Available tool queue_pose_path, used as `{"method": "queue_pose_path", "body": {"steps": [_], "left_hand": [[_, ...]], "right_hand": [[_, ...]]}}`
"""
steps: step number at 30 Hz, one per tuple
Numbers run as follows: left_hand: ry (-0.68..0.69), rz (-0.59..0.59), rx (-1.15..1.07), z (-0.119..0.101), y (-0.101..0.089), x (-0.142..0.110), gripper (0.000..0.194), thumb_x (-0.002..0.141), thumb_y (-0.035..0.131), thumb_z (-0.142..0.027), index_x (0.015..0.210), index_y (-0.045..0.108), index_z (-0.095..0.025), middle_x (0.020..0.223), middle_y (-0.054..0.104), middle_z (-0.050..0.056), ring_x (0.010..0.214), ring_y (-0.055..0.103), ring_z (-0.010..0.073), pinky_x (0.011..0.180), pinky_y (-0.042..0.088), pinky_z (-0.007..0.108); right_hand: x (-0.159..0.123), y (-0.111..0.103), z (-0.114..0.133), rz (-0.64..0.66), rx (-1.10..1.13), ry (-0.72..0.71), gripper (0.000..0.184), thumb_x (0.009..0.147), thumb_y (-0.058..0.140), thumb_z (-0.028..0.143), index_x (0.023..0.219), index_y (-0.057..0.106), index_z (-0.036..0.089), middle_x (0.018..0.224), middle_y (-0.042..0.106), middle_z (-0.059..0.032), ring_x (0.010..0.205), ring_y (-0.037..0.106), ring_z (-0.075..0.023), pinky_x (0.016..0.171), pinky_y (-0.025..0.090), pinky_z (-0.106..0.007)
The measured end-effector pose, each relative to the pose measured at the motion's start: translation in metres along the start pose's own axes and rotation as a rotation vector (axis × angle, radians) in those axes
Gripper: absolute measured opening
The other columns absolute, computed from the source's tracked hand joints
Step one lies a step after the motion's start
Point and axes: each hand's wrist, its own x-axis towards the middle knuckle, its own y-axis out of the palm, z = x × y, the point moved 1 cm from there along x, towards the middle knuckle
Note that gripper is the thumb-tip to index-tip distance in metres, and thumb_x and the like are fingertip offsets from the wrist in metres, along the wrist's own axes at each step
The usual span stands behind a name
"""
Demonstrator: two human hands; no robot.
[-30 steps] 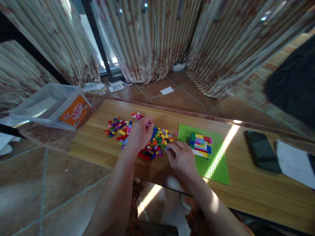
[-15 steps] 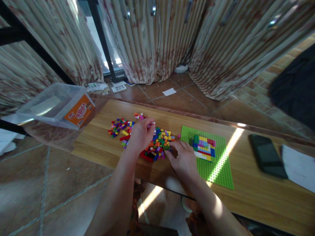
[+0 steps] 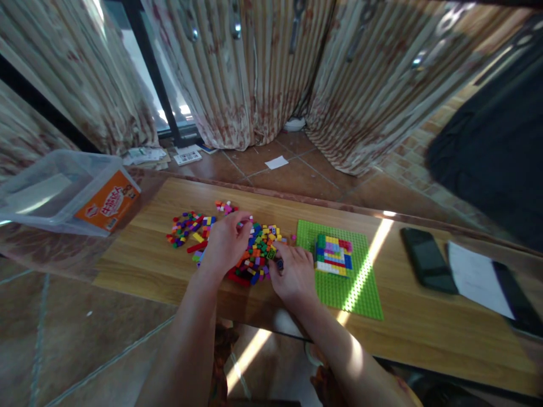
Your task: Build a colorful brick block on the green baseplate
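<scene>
Loose toy building bricks [image 3: 258,247] of many colours lie in a heap on the wooden table. Above the heap's left part is my left hand [image 3: 227,240], its fingers curled into a pinch. A small pale brick shows by the fingertips; whether it is held or lies behind them I cannot tell. My right hand [image 3: 294,274] reaches into the heap's right side, thumb and forefinger apart around a few dark bricks. Right of it, a flat multicoloured brick build [image 3: 334,255] sits on a green baseplate [image 3: 365,294].
A clear plastic bin [image 3: 63,169] with an orange label stands beyond the table's left end. A black phone [image 3: 427,260] and white paper [image 3: 477,277] lie on the right, with another dark flat object [image 3: 520,297] beside them. Curtains [image 3: 263,73] hang behind.
The whole view has shifted, so the table things appear farther left and more of the right end shows. Both hands stay at the heap, with little change in their pose.
</scene>
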Motion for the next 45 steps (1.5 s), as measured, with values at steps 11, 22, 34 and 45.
{"method": "queue_pose_path", "body": {"steps": [11, 22, 34, 45], "left_hand": [[0.014, 0.022, -0.018, -0.001, 0.004, -0.001, 0.026, 0.087, 0.053, -0.024, 0.105, 0.068, -0.015, 0.094, 0.074, 0.007, 0.080, 0.068, 0.0188, 0.075, 0.052, 0.028], [0.045, 0.142, -0.189, -0.012, 0.002, -0.005, 0.028, 0.085, 0.057, -0.025, 0.109, 0.067, -0.016, 0.100, 0.073, 0.007, 0.081, 0.068, 0.0174, 0.075, 0.054, 0.028], [0.274, 0.296, -0.427, -0.064, 0.032, -0.025, 0.025, 0.082, 0.063, -0.016, 0.105, 0.067, -0.023, 0.095, 0.069, 0.002, 0.086, 0.063, 0.0145, 0.079, 0.051, 0.027], [0.160, 0.389, -0.601, -0.080, 0.070, -0.026, 0.020, 0.088, 0.056, -0.028, 0.103, 0.066, -0.019, 0.093, 0.070, 0.004, 0.083, 0.064, 0.0147, 0.077, 0.053, 0.028]], "right_hand": [[0.003, 0.005, -0.004, -0.022, 0.033, 0.018, 0.031, 0.085, 0.062, 0.031, 0.113, 0.061, 0.020, 0.101, 0.070, -0.0077, 0.093, 0.056, -0.0278, 0.081, 0.036, -0.040], [0.002, -0.020, -0.006, -0.090, 0.502, 0.021, 0.024, 0.087, 0.060, 0.030, 0.108, 0.065, 0.020, 0.095, 0.069, -0.0065, 0.091, 0.060, -0.0222, 0.085, 0.044, -0.039], [0.003, -0.039, -0.025, -0.078, 1.523, 0.534, 0.029, 0.077, 0.069, 0.047, 0.075, 0.063, 0.019, 0.062, 0.058, 0.0025, 0.055, 0.051, -0.0086, 0.052, 0.041, -0.021], [-0.009, -0.082, -0.069, -0.215, 0.638, 0.063, 0.024, 0.092, 0.052, 0.028, 0.110, 0.066, 0.025, 0.099, 0.070, -0.0044, 0.087, 0.065, -0.0160, 0.078, 0.052, -0.031]]}}
